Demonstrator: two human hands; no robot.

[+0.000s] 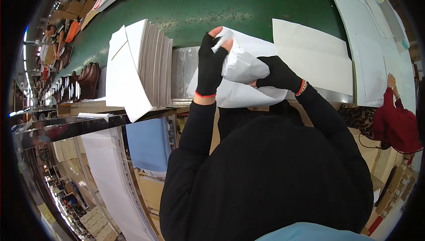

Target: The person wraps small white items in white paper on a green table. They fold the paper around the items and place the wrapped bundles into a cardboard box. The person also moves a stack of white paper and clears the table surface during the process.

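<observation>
Over the green belt (265, 1) I'm mid-crumple: left hand (209, 66) pinches the paper (241, 66) top, right hand (279, 75) clamps its side. Next, I'd guess, squeeze tighter.

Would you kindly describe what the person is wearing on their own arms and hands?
Both arms are in long black sleeves. The left hand wears a black fingerless glove with a thin red cuff edge; the right hand wears a black glove, with a red-and-white beaded bracelet at the wrist.

Both the left hand (209, 66) and right hand (279, 75) wear black fingerless gloves, black sleeves; a red beaded bracelet (301, 87) circles the right wrist.
</observation>
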